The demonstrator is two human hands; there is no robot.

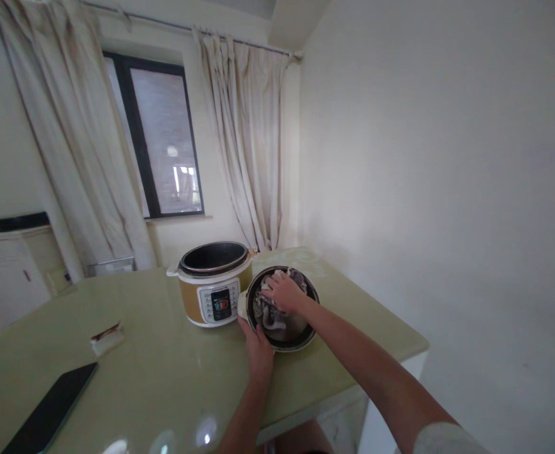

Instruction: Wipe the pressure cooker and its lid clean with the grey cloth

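The electric pressure cooker lid (301, 334), round with a dark rim and a shiny inner face, is tilted up towards me at the cooker's right side. My left hand (259, 354) is closed on its lower left edge. Inside the lid, my right hand (284, 294) presses down with bent fingers on a crumpled grey-white cloth (267, 313); part of the cloth is hidden under the hand. Just left of the lid stands the pressure cooker (192, 301), white and gold with a control panel, its top uncovered and a dark inner pot (214, 255) showing.
The pale green glossy table (154, 391) carries a dark flat tablet-like thing (53, 410) and a small white packet (106, 339) on the left. A wall (438, 189) rises at the right. Curtains (249, 139) and a window (166, 139) are behind.
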